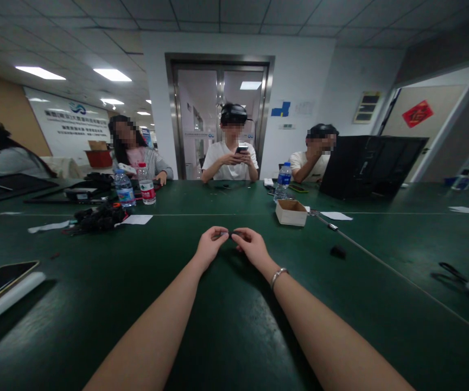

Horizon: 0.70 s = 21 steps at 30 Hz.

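Observation:
Over the middle of the green table (226, 336), my left hand (210, 245) and my right hand (254, 247) meet almost fingertip to fingertip. Both are closed in a pinch on a small dark piece (230, 235), mostly covered by the fingers; its kind is too small to make out. I cannot tell whether it is one piece or two pressed together. A metal bracelet (278, 277) circles my right wrist. Beyond the right hand stands a small open box (292, 214) with pale sides, and a black lump (337, 251) lies to its right.
A cable (332, 226) lies right of the box. Water bottles (124, 189) and a tangled black bundle (99, 217) are at the far left. A large black case (368, 165) stands at the far right. Several people sit around; one opposite holds a phone (241, 149).

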Each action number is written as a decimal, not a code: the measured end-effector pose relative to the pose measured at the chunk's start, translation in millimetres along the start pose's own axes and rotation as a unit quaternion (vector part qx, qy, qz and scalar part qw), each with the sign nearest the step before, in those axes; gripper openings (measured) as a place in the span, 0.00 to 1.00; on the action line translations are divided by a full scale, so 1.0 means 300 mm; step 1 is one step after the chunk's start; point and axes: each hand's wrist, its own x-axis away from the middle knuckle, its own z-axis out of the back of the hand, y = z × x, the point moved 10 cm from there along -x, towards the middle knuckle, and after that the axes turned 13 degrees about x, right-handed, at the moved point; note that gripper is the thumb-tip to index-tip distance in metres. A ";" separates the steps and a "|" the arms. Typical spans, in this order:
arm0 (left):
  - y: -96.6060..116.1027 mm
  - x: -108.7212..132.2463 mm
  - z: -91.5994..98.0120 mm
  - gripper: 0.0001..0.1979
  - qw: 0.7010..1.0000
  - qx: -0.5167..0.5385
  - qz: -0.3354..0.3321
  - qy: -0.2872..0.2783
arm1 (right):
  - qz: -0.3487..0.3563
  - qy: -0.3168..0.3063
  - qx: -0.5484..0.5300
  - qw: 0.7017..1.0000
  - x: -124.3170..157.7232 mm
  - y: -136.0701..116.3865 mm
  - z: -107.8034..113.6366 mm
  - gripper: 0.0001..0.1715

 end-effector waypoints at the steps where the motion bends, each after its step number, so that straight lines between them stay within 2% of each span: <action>1: 0.002 0.002 -0.002 0.11 1.000 0.000 0.002 -0.002 | -0.007 -0.001 0.003 1.000 0.001 0.001 0.001 0.21; 6: 0.012 0.008 -0.015 0.11 1.000 0.013 0.008 -0.013 | -0.021 -0.005 -0.007 1.000 0.004 -0.005 0.006 0.19; 9: 0.006 0.007 -0.008 0.15 1.000 0.026 0.011 0.003 | -0.028 -0.007 -0.009 1.000 0.004 -0.002 0.004 0.18; 15: -0.051 0.004 0.009 0.15 0.996 0.025 0.083 0.035 | -0.016 -0.005 0.007 1.000 0.000 0.001 0.002 0.18; 21: -0.022 0.008 -0.007 0.12 0.998 0.003 0.058 0.006 | -0.018 0.002 0.008 1.000 0.003 -0.002 0.010 0.19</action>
